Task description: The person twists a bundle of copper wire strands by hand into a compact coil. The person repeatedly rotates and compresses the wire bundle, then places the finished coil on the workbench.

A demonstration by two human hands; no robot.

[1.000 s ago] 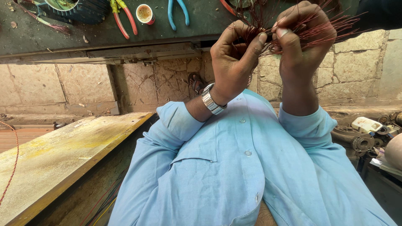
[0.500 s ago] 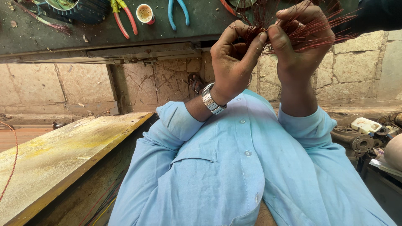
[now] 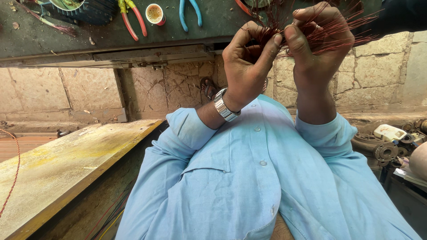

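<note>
Two hands are being kept closed on one bundle of reddish wire strands (image 3: 311, 31) above the workbench's (image 3: 89, 38) near edge: left hand (image 3: 247, 66) pinching, right hand (image 3: 318, 49) gripping; strands are being left splayed, untidied

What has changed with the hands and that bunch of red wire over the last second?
Very little. The right hand has edged a bit closer to the left hand, its fingers working along the red wire. Both hands still grip the bunch, and nothing was let go. The pliers, the cup and the yellow board lie as before.
</note>
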